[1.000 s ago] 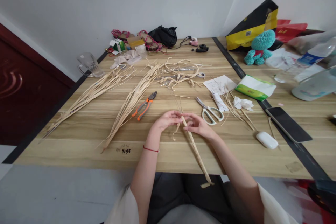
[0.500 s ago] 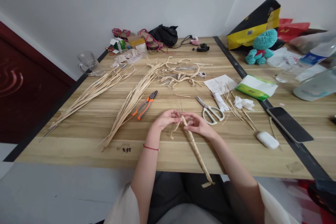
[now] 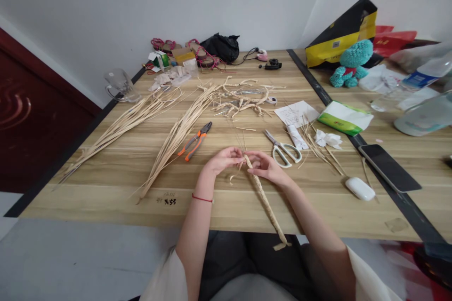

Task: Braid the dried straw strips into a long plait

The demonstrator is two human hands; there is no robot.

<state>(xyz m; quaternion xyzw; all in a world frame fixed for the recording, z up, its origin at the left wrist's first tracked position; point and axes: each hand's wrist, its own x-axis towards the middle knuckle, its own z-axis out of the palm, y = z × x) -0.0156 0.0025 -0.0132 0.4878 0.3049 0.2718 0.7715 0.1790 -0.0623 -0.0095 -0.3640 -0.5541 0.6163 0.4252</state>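
The left hand (image 3: pixel 223 160) and right hand (image 3: pixel 265 167) meet fingertip to fingertip over the table (image 3: pixel 106 183), both pinched on the top end of a straw braid (image 3: pixel 264 200); the braid runs from that pinch back toward the person, slanting right, past the table edge, its flat tail hanging free. A loose strand (image 3: pixel 236 174) curls down below the left fingers; scissors (image 3: pixel 284 150) lie just beyond the right hand, pliers (image 3: pixel 195 141) up-left of the left.
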